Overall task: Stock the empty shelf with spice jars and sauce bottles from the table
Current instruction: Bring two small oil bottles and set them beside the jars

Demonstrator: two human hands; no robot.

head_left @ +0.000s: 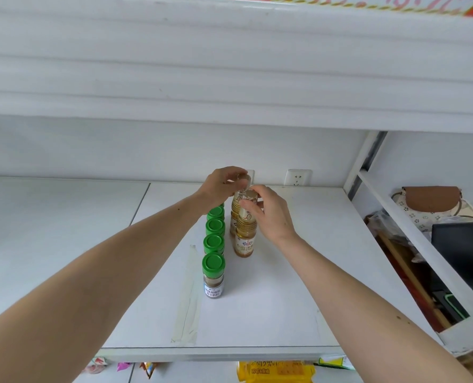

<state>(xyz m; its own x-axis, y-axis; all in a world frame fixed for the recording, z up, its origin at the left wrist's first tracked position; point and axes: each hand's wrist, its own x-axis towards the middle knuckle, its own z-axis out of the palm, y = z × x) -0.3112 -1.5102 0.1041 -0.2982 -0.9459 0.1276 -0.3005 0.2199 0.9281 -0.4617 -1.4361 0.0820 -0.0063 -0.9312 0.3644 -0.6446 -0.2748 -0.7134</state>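
On the shelf [299, 272], a row of green-capped spice jars [213, 268] runs front to back. Just beside it, the right hand [271, 214] holds the front sauce bottle [245, 233] in a grip round its neck; set it down square, touching its neighbour. Behind, the left hand [220, 185] pinches the rear bottle [239, 200] by its cap; keep that one upright.

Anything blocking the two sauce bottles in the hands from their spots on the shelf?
Nothing visible does. The left hand grips the rear sauce bottle by its cap, and the right hand grips the front sauce bottle near its neck. Both bottles already appear to stand on the shelf, right of the green-capped spice jars.
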